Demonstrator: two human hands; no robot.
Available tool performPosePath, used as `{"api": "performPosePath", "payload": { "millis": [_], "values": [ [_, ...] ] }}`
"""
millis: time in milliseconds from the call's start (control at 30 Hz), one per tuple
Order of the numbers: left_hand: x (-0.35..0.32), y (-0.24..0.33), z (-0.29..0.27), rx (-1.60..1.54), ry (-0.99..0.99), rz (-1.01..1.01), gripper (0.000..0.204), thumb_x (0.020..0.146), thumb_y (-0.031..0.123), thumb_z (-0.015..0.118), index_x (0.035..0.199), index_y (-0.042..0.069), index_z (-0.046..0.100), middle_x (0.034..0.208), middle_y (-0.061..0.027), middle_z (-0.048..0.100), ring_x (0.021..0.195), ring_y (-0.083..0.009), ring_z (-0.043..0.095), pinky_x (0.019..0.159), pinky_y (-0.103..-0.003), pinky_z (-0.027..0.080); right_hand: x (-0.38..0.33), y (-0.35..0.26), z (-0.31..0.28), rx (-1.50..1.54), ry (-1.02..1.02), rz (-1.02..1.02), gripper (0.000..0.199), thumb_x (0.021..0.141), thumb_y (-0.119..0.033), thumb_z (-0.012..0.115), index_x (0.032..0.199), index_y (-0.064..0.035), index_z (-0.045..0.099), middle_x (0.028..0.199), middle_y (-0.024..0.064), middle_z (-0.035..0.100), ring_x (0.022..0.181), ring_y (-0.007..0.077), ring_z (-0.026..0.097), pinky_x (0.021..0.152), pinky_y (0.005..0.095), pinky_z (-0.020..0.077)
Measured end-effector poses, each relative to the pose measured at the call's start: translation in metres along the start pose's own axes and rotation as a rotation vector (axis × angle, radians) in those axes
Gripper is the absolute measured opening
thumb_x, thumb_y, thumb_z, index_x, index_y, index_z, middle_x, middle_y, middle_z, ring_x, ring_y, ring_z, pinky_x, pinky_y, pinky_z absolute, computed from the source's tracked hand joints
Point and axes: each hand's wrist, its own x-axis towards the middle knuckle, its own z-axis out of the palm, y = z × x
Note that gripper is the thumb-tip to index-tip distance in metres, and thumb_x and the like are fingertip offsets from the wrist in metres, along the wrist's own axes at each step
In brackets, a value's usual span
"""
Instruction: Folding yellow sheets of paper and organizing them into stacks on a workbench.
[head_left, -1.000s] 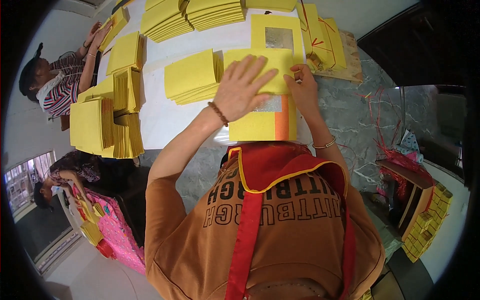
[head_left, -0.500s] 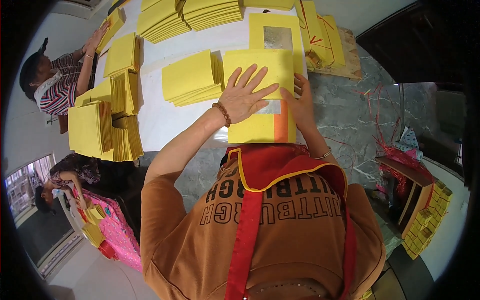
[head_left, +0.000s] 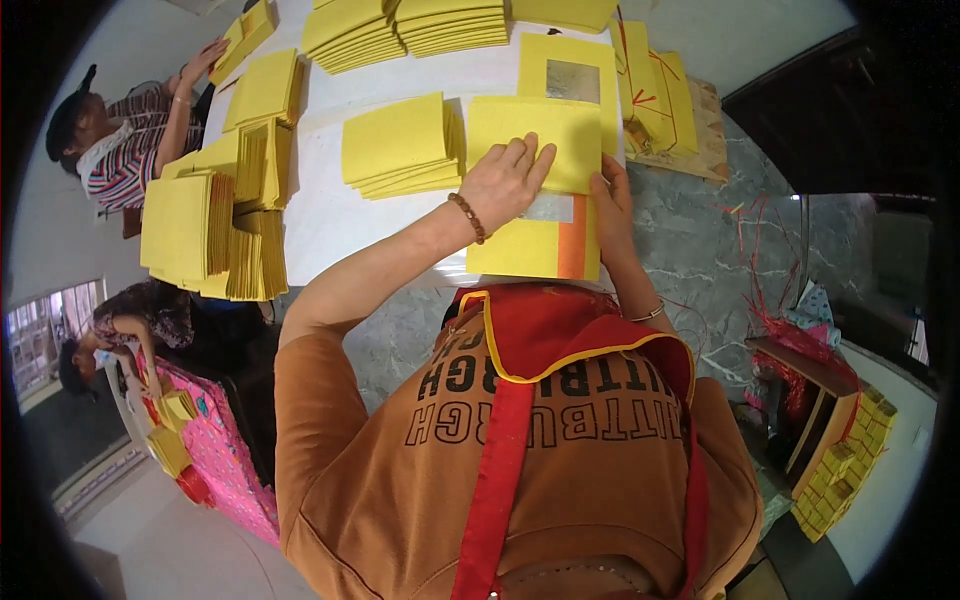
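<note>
My left hand (head_left: 508, 183) lies on top of a folded yellow paper sheet (head_left: 550, 118), its fingers drawn together and bent; what is under them is hidden. Along the sheet's right edge, my right hand (head_left: 612, 200) grips it with the thumb beside the fingers. Below the folded part shows yellow paper with an orange stripe (head_left: 571, 240) and part of a silvery patch (head_left: 552, 208). Just beyond lies another yellow sheet with a silvery square (head_left: 573, 80). To the left of my hand sits a small pile of folded yellow papers (head_left: 395, 140).
Stacks of folded yellow paper stand at the white table's (head_left: 335, 235) left edge (head_left: 185, 225) and far side (head_left: 450, 25). Tied yellow bundles (head_left: 660, 95) rest on a wooden board at right. Two people work at left, one by a pink-covered table (head_left: 225, 440).
My left hand's spread fingers have come together and bent on the folded sheet. My right hand stays at the right edge. The whole view has shifted slightly.
</note>
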Motion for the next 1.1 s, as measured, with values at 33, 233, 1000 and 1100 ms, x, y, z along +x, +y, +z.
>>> {"api": "performPosePath", "payload": {
  "millis": [33,233,1000,1100],
  "values": [
    [0.0,-0.001,-0.003,0.008,-0.001,-0.009,0.051,0.074,0.011,0.053,0.122,-0.005,0.044,0.117,-0.0221,0.052,0.1,-0.0282,0.052,0.081,-0.035,0.044,0.0,-0.001,0.0,-0.032,0.015,-0.019,0.042,0.091,-0.012,0.047,0.129,-0.0012,0.035,0.125,0.013,0.046,0.112,0.018,0.045,0.094,0.0291,0.0379],
    [-0.019,-0.036,-0.039,-0.079,0.365,-0.105,0.046,0.072,0.003,0.054,0.118,0.0,0.051,0.113,-0.0173,0.056,0.101,-0.0287,0.053,0.085,-0.039,0.043,-0.013,-0.009,-0.002,0.004,0.051,0.088,0.05,0.09,-0.016,0.051,0.134,-0.003,0.031,0.126,0.0127,0.045,0.115,0.0191,0.043,0.094,0.0314,0.0371],
    [-0.129,-0.091,0.04,-0.092,-0.295,-0.437,0.08,0.069,0.01,0.061,0.139,0.03,0.026,0.146,-0.0147,0.019,0.135,-0.0315,0.017,0.107,-0.051,0.015,-0.012,0.006,-0.012,-0.099,-0.091,0.024,0.048,0.088,-0.016,0.055,0.131,-0.0046,0.038,0.126,0.0095,0.045,0.112,0.0185,0.045,0.092,0.0304,0.0398],
    [-0.128,-0.095,0.04,-0.098,-0.294,-0.432,0.082,0.067,0.01,0.063,0.139,0.03,0.028,0.146,-0.0146,0.018,0.135,-0.0322,0.015,0.107,-0.053,0.014,-0.012,0.004,-0.011,-0.072,-0.078,0.025,0.048,0.088,-0.015,0.055,0.131,-0.0042,0.037,0.125,0.0094,0.046,0.112,0.0181,0.045,0.092,0.0304,0.0398]
  ]
}}
